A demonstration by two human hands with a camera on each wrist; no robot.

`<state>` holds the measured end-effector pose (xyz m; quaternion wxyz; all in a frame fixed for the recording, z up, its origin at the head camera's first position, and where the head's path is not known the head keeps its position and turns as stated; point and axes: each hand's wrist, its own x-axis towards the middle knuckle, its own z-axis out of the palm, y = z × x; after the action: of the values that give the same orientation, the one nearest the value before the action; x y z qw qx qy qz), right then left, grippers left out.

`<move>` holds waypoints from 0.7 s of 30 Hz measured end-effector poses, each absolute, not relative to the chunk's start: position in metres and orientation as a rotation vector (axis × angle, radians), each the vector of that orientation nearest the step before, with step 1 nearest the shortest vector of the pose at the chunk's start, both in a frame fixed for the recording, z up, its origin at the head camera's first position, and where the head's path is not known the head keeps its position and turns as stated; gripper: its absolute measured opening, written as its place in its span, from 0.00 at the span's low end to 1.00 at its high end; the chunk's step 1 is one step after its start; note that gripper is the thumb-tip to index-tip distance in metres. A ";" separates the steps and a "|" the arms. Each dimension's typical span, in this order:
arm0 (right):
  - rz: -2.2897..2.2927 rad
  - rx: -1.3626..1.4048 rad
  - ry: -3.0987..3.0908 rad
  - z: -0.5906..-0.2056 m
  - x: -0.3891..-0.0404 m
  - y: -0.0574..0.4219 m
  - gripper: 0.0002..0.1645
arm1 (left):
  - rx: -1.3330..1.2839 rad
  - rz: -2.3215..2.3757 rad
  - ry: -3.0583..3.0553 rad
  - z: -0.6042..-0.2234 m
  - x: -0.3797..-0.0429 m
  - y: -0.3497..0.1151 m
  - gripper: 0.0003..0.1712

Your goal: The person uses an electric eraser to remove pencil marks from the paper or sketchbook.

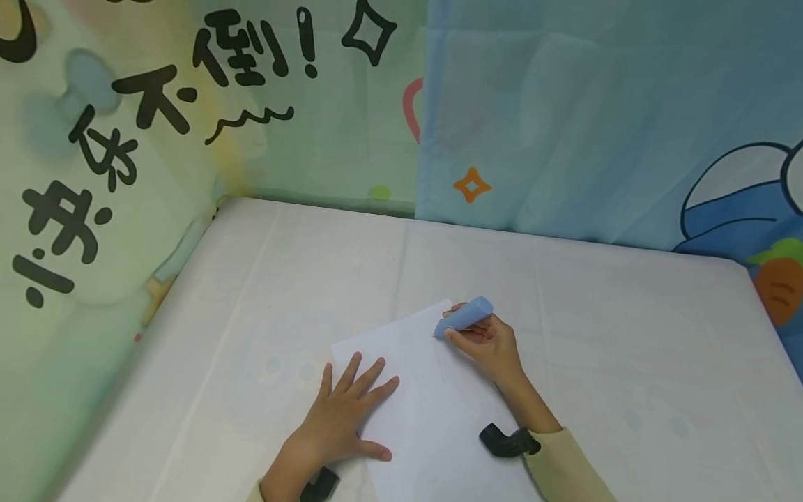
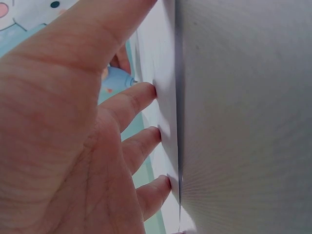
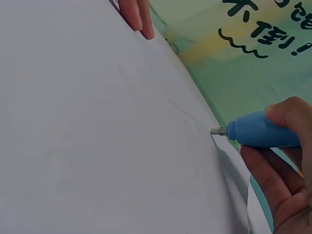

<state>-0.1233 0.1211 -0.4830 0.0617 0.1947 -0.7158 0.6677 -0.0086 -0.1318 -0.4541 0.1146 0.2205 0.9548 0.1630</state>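
Observation:
A white sheet of paper (image 1: 433, 418) lies at a slant on the white-covered table. My left hand (image 1: 341, 422) rests flat on its left part with fingers spread; in the left wrist view the fingertips (image 2: 148, 91) press on the sheet. My right hand (image 1: 498, 352) holds a blue electric eraser (image 1: 465, 315) between thumb and fingers near the sheet's upper right corner. Its small pale tip (image 3: 215, 131) meets the paper at the end of a faint thin line (image 3: 185, 113) in the right wrist view.
Black wrist-worn pieces (image 1: 509, 440) sit at both wrists, by pale yellow sleeves (image 1: 567, 464). The white tablecloth (image 1: 251, 300) spreads around the sheet. Printed curtains (image 1: 583, 125) with dark lettering and cartoon shapes hang behind and at the left of the table.

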 end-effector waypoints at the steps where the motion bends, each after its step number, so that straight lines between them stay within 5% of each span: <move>1: 2.016 0.593 -2.165 -0.483 -0.123 0.121 0.22 | 0.649 0.480 2.801 -0.454 -0.009 -0.132 0.57; 21: 1.872 0.678 -2.220 -0.476 -0.125 0.126 0.23 | 0.625 0.487 2.781 -0.450 -0.010 -0.125 0.58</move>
<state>-0.1252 0.1263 -0.4759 0.0797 0.2268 -0.7420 0.6259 -0.0104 -0.1253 -0.4496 0.1244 0.2144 0.9543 0.1671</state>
